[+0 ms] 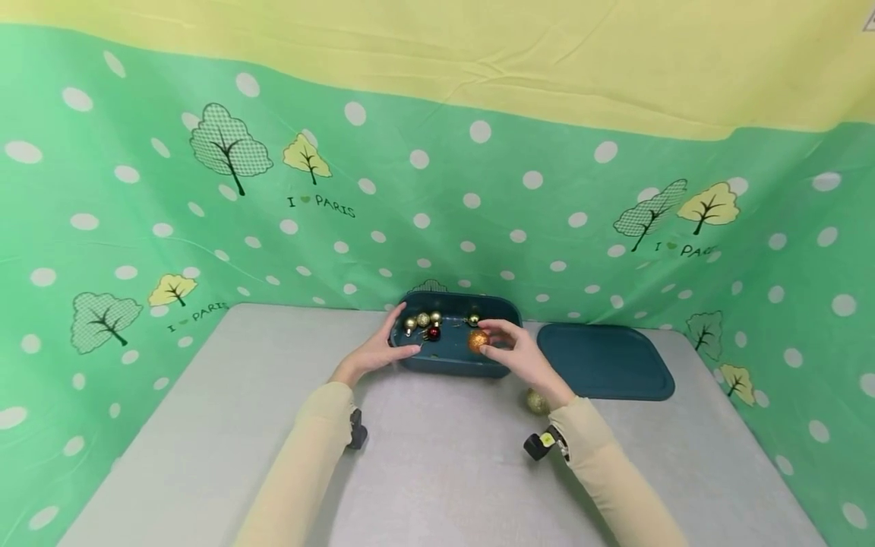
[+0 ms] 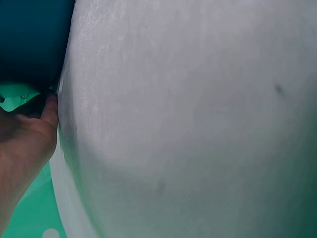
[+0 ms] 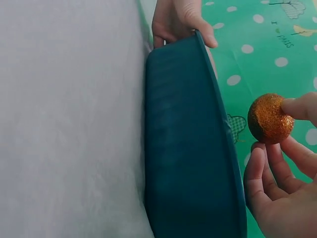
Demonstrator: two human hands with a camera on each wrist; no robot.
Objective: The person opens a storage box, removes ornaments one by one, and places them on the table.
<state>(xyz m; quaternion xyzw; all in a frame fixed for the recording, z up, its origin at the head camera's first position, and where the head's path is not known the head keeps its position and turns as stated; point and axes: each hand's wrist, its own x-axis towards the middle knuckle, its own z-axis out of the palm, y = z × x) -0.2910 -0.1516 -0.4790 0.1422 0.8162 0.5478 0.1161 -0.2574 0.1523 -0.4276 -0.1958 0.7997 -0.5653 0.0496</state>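
Note:
A dark blue rectangular box (image 1: pixel 454 368) stands at the back of the table. My left hand (image 1: pixel 372 352) grips its left end, the thumb over the rim as the right wrist view shows. My right hand (image 1: pixel 525 357) pinches an orange glitter bauble (image 1: pixel 478 341) between thumb and fingers above the right part of the box. In the right wrist view the orange bauble (image 3: pixel 270 119) is beside the box's rim. Several small gold baubles (image 1: pixel 410 324) and a dark red bauble (image 1: pixel 434 333) lie inside the box. Only part of the left hand (image 2: pixel 29 139) shows in the left wrist view.
Right of the box lies a flat dark blue lid (image 1: pixel 608 365). A larger gold bauble (image 1: pixel 536 402) rests on the grey-covered table (image 1: pixel 437 471), partly hidden by my right wrist. Green dotted cloth (image 1: pixel 472 201) hangs behind and at both sides.

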